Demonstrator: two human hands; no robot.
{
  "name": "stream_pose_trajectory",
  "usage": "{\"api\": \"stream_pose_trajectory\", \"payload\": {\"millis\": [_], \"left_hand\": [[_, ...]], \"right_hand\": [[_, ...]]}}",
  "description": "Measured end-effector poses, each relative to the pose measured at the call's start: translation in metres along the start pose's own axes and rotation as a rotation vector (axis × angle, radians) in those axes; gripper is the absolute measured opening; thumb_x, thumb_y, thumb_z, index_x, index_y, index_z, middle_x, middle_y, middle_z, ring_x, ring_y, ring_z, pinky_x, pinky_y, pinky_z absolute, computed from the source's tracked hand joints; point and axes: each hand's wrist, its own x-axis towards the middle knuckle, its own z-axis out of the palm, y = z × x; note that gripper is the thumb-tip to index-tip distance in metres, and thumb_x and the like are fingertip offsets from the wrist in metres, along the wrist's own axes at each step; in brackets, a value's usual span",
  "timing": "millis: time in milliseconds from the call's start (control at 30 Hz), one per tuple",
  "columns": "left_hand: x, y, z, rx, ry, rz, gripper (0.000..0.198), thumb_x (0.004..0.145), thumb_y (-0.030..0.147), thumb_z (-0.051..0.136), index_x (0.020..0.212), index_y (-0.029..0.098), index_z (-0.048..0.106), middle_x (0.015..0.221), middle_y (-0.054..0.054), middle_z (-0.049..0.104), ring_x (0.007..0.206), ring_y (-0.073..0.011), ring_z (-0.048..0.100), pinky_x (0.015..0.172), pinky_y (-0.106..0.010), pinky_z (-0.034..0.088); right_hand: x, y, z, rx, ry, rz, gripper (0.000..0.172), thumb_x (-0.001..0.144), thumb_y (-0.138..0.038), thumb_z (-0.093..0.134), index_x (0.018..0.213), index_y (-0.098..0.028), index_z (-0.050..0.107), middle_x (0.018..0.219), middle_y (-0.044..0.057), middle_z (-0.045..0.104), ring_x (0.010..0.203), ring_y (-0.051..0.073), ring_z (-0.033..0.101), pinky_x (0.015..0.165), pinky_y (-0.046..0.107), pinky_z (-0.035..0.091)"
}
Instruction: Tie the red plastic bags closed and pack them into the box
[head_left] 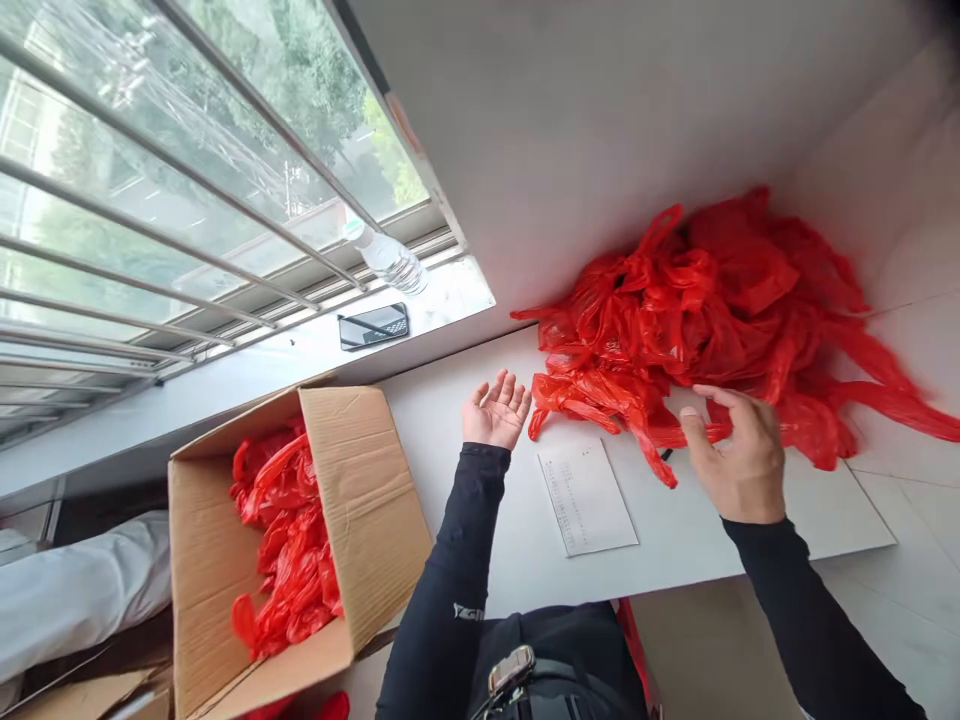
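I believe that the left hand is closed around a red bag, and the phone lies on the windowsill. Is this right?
Not entirely. The head view shows the left hand open and holding nothing, beside the pile of red bags. The phone does lie on the windowsill.

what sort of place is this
Likely an indoor workroom or storeroom: a heap of red plastic bags lies on a white table, a cardboard box holds more red bags, and there's a barred window.
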Motion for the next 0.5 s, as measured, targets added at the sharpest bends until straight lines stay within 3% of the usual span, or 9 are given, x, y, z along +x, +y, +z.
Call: {"api": "stream_pose_trajectory", "payload": {"millis": [100,167,233,333,367,433,500], "left_hand": [[-0.021,-0.006,-0.039,0.055,0.027,0.003,0.026,0.096,0.023,0.043,0.103,0.013,0.065,0.081,-0.007,0.072,0.067,-0.0159,0.069,0.076,-0.032,0.058],[-0.048,-0.019,-0.070,0.120,0.036,-0.009,0.023,0.095,0.025,0.051,0.110,0.013,0.065,0.083,-0.007,0.073,0.064,-0.0169,0.068,0.069,-0.031,0.058],[-0.087,-0.036,-0.109,0.188,0.046,-0.068,0.025,0.092,0.027,0.060,0.111,0.011,0.065,0.083,-0.010,0.073,0.064,-0.0185,0.067,0.064,-0.031,0.057],[-0.159,-0.056,-0.183,0.249,0.084,-0.179,0.037,0.086,0.035,0.071,0.111,0.008,0.065,0.082,-0.012,0.073,0.066,-0.0217,0.068,0.060,-0.032,0.057],[-0.184,-0.060,-0.210,0.253,0.103,-0.201,0.041,0.084,0.038,0.072,0.111,0.008,0.066,0.082,-0.012,0.073,0.067,-0.0217,0.068,0.061,-0.031,0.056],[-0.230,-0.059,-0.265,0.238,0.151,-0.229,0.045,0.083,0.041,0.074,0.113,0.008,0.066,0.085,-0.013,0.073,0.072,-0.0222,0.070,0.066,-0.032,0.057],[-0.266,-0.050,-0.315,0.064,0.229,-0.324,0.048,0.083,0.041,0.074,0.119,0.011,0.064,0.096,-0.015,0.074,0.085,-0.0270,0.073,0.077,-0.039,0.059]], "right_hand": [[-0.021,-0.015,0.007,0.028,0.091,0.057,0.026,0.092,-0.032,0.059,0.112,-0.018,0.067,0.102,0.010,0.067,0.096,0.026,0.062,0.093,0.044,0.052],[-0.034,-0.020,0.018,0.048,0.062,0.055,0.030,0.093,-0.037,0.057,0.115,-0.018,0.066,0.100,0.010,0.066,0.087,0.024,0.062,0.086,0.043,0.054],[-0.043,-0.021,0.033,0.014,-0.027,0.025,0.042,0.092,-0.044,0.057,0.126,-0.019,0.061,0.108,0.012,0.065,0.094,0.026,0.061,0.090,0.046,0.053],[-0.046,-0.017,0.057,-0.191,-0.201,0.004,0.067,0.084,-0.052,0.063,0.142,-0.021,0.052,0.123,0.016,0.060,0.110,0.034,0.055,0.096,0.055,0.045],[-0.046,-0.016,0.064,-0.263,-0.247,0.013,0.068,0.083,-0.052,0.063,0.143,-0.022,0.053,0.123,0.017,0.059,0.111,0.036,0.054,0.095,0.056,0.044],[-0.043,-0.015,0.077,-0.336,-0.295,0.042,0.053,0.084,-0.048,0.060,0.131,-0.023,0.064,0.114,0.015,0.061,0.106,0.036,0.053,0.091,0.054,0.043],[-0.042,-0.016,0.084,-0.330,-0.292,0.054,0.037,0.087,-0.042,0.054,0.111,-0.022,0.074,0.100,0.014,0.062,0.100,0.035,0.054,0.089,0.053,0.042]]}}
